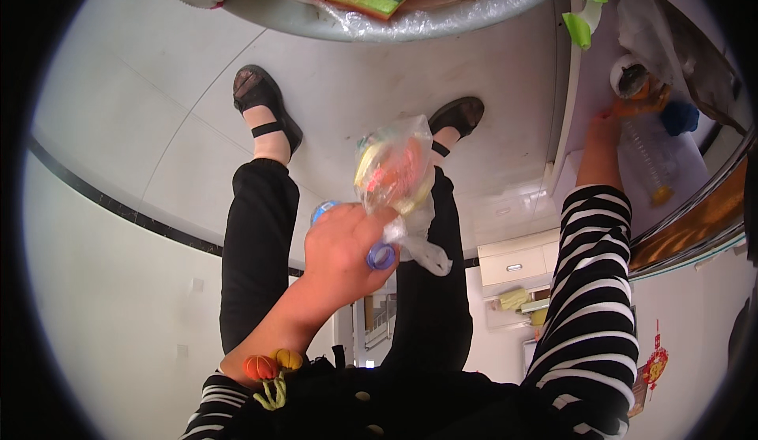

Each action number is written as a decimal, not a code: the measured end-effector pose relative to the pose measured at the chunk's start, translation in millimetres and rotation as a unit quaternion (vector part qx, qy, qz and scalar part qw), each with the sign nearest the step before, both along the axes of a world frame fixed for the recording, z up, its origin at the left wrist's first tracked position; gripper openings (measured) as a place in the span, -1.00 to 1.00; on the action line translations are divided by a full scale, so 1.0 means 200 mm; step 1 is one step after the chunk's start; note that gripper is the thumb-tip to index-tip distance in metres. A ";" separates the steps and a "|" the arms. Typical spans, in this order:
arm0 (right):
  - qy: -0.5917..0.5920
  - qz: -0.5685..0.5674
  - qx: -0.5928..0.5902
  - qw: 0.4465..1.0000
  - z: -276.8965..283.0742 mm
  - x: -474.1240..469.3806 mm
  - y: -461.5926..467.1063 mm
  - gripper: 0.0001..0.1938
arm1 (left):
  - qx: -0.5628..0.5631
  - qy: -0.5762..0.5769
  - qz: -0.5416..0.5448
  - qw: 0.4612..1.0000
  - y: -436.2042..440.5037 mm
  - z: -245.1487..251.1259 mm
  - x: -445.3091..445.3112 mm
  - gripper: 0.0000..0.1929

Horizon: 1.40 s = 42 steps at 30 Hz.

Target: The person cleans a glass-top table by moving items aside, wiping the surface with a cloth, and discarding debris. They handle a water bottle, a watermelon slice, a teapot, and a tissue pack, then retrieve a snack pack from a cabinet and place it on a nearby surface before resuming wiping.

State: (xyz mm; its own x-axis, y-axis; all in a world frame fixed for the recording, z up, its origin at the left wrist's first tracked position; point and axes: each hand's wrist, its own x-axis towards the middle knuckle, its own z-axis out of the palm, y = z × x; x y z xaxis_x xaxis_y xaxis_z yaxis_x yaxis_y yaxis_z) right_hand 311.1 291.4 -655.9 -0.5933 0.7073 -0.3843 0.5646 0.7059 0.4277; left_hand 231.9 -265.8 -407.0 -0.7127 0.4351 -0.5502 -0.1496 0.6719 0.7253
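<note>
In the middle of the view, my left hand (349,250) is closed around a plastic bottle (381,255) with a bluish, uncapped neck. The same hand pinches the gathered top of a clear plastic bag (394,165) that holds red and yellow wrappers. At the right, my right hand (607,121) reaches over a pale surface, beside orange items (645,101) and a clear plastic bottle (648,156) with a yellow cap. Its fingers are blurred, so what they touch is unclear.
A large round bin (426,30), lined with plastic and full of wrappers, stands at the top. A green wrapper (586,2) hangs by its right side. On the pale surface lie a white cup-like container (629,77), a crumpled blue item (679,117) and clear plastic bags (645,25).
</note>
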 end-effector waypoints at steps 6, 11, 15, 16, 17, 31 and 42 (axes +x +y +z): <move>0.168 -0.108 -0.076 0.977 -0.10 0.29 -0.14 -0.73 | -0.027 0.002 0.006 1.000 0.00 0.01 -0.02 -0.59; 0.402 -0.304 -0.182 0.844 -0.17 0.43 -0.14 -0.74 | 0.000 0.025 0.040 0.999 0.01 0.00 -0.03 -0.62; 0.469 -0.222 -0.298 0.801 -0.18 0.29 0.08 -0.70 | 0.001 0.016 0.054 0.998 -0.02 0.00 0.01 -0.62; 0.501 -0.252 -0.338 0.756 -0.19 0.25 0.13 -0.69 | 0.002 0.013 0.058 0.998 -0.03 0.00 0.02 -0.63; 0.625 -0.460 -0.418 0.473 -0.24 0.15 0.18 -0.71 | -0.005 0.005 0.062 0.998 -0.04 -0.01 0.02 -0.63; 0.655 -0.501 -0.433 0.363 -0.26 0.02 0.22 -0.70 | 0.035 0.032 0.002 0.999 0.00 0.02 -0.03 -0.63; 0.165 -0.213 0.009 0.963 -0.15 -0.19 0.17 -0.71 | 0.023 0.005 -0.040 0.999 0.02 0.05 -0.11 -0.65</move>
